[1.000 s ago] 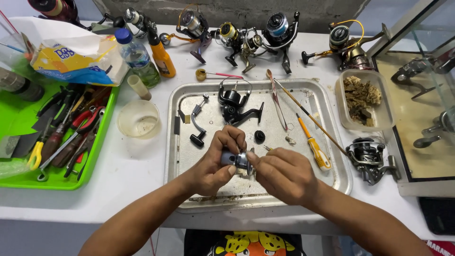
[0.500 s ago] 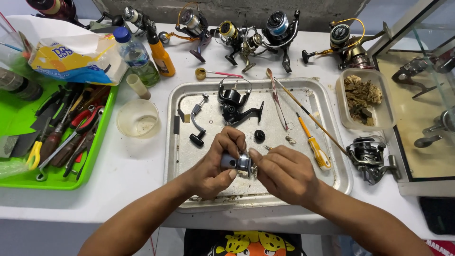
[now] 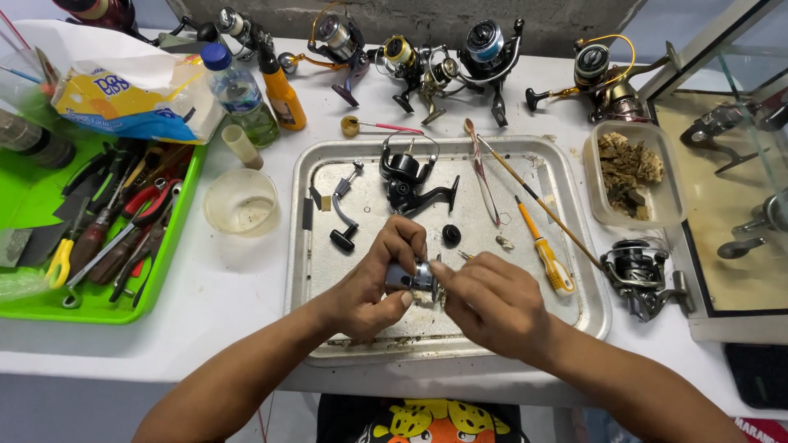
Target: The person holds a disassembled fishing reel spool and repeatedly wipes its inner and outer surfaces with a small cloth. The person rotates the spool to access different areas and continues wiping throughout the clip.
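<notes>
At lower centre of frame, over the metal tray (image 3: 566, 176): silver reel spool (image 3: 413, 277), left hand (image 3: 371, 283) clamped around it, right hand (image 3: 484, 299) pinching its end. Risk: a slipped grip drops small parts among black knob (image 3: 451, 235) and tray debris.

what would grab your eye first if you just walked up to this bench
Both hands, left hand and right hand, meet over a metal tray, sharing a grip on a small silvery reel part. A row of fishing reels lines the table's far edge, and a green tray of hand tools sits at left.
</notes>
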